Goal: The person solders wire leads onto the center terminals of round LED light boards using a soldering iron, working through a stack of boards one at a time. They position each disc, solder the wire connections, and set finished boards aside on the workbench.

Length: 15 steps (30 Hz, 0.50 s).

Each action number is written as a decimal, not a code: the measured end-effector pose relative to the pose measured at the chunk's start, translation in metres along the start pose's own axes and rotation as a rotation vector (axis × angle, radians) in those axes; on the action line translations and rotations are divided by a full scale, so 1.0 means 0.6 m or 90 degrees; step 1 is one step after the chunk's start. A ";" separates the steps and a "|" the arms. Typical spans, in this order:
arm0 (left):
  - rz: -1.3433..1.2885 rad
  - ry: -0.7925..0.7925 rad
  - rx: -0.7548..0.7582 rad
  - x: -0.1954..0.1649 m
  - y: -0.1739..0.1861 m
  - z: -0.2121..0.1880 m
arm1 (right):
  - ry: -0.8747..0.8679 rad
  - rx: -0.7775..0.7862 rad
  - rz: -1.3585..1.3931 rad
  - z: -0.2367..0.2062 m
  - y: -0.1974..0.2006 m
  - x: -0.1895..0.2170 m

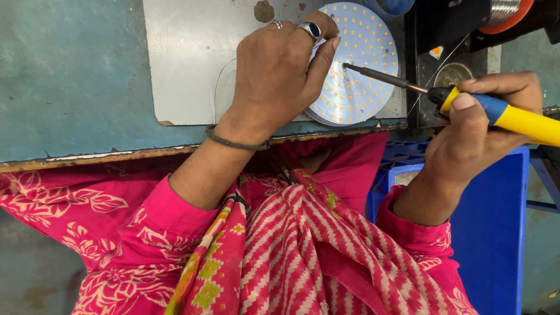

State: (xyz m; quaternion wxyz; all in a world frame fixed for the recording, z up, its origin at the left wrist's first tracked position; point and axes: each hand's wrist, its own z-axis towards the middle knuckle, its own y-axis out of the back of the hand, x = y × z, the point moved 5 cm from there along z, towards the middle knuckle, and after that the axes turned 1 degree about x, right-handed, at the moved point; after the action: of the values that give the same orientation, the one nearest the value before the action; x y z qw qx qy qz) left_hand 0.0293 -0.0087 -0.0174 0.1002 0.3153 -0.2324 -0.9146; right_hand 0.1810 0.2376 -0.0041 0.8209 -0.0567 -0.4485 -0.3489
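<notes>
**Yellow iron on the LED disc: keep the tip steady**

Yellow-and-blue soldering iron (501, 114) sits in the right hand (472, 134), fingers closed round the handle like a pen, its dark tip touching the round white LED board (364, 52) at upper centre of the frame. Left hand (280, 76) presses flat on the disc's left edge, fingers curled over it, pinning it to the grey metal plate (186, 52). Good practice, I judge: hold the board firmly, touch only the pad, avoid the yellow LED chips nearby
</notes>
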 end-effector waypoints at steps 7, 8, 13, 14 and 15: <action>-0.002 0.013 -0.004 0.006 -0.005 -0.002 | 0.030 -0.040 -0.005 0.007 -0.003 0.020; 0.000 0.015 -0.006 0.008 -0.006 -0.005 | 0.028 -0.040 -0.009 0.010 -0.006 0.026; 0.087 0.091 -0.015 0.029 -0.010 -0.011 | -0.007 -0.083 -0.012 0.014 -0.017 0.039; 0.116 0.093 -0.020 0.031 -0.009 -0.009 | -0.014 -0.103 0.001 0.010 -0.013 0.035; 0.147 0.095 -0.025 0.032 -0.008 -0.006 | -0.018 -0.123 0.012 0.003 -0.006 0.028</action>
State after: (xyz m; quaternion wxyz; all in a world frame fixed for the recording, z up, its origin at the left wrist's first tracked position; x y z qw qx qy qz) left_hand 0.0164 -0.0121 -0.0326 0.2283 0.3514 -0.2410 -0.8754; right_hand 0.1832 0.2268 0.0093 0.8084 -0.1446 -0.4237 -0.3822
